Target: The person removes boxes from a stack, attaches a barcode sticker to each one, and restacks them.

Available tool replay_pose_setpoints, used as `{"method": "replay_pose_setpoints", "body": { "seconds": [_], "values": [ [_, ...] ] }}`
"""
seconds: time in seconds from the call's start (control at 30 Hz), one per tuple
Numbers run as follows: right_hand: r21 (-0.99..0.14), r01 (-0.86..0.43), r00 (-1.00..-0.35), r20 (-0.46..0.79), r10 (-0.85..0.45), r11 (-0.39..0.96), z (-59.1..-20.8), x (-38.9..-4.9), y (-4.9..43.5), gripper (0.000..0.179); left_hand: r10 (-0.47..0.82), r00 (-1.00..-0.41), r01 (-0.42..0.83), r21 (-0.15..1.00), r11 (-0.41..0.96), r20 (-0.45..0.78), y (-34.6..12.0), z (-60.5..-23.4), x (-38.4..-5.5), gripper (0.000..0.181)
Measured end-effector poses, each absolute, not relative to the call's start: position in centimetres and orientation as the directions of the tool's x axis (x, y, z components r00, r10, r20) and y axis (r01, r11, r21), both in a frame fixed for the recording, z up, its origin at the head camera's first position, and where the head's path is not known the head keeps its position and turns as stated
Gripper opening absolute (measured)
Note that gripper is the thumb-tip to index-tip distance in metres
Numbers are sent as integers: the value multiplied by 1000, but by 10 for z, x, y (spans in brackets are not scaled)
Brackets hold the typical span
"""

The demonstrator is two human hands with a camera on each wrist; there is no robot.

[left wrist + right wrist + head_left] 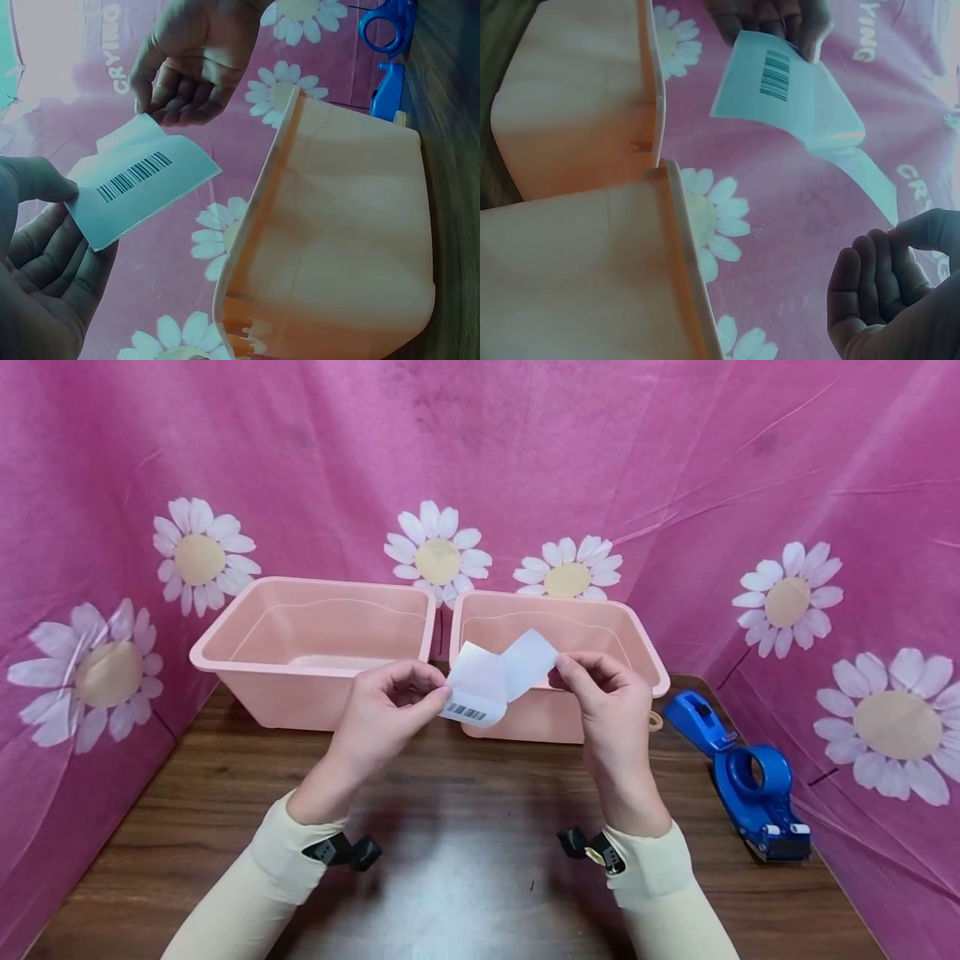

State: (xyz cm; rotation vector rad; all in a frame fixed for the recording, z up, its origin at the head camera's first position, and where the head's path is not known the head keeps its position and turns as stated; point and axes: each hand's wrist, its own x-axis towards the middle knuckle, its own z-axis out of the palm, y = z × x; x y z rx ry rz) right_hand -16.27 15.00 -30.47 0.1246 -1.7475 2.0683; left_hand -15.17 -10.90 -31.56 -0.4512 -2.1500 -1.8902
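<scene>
A white barcode label [477, 683] is held up between both hands, over the front rim of the right-hand pink bin [525, 727]. My left hand [384, 708] pinches its left edge between thumb and fingers, close by the printed barcode [135, 177]. The far corner of a folded-out flap [870, 180] is pinched by my right hand [613, 714], thumb against fingertip. A bend runs between the flap and the barcode part. In the left wrist view, the right hand's other fingers hang loosely curled behind the label.
A second pink bin [318, 697] stands to the left, beside the first. On the wooden table [450, 877] at the right lies a blue tape dispenser [750, 793]. A pink cloth with white flowers [480, 460] hangs around the back and sides.
</scene>
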Motion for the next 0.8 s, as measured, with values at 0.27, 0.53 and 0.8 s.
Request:
{"method": "replay_pose_setpoints", "body": {
  "seconds": [0.27, 0.53, 0.8],
  "values": [
    [-914, -346, -920, 287, 266, -213, -303, -162, 159, 20, 59, -930, 368, 923, 109, 364, -110, -316, -152, 10],
    [-896, -300, -942, 223, 251, -328, -302, -165, 162, 24, 38, -927, 376, 922, 87, 374, -111, -316, -152, 12],
    [-889, -293, -946, 218, 238, -352, -300, -169, 167, 24, 63, -946, 321, 944, 79, 317, -112, -330, -153, 13]
  ]
}}
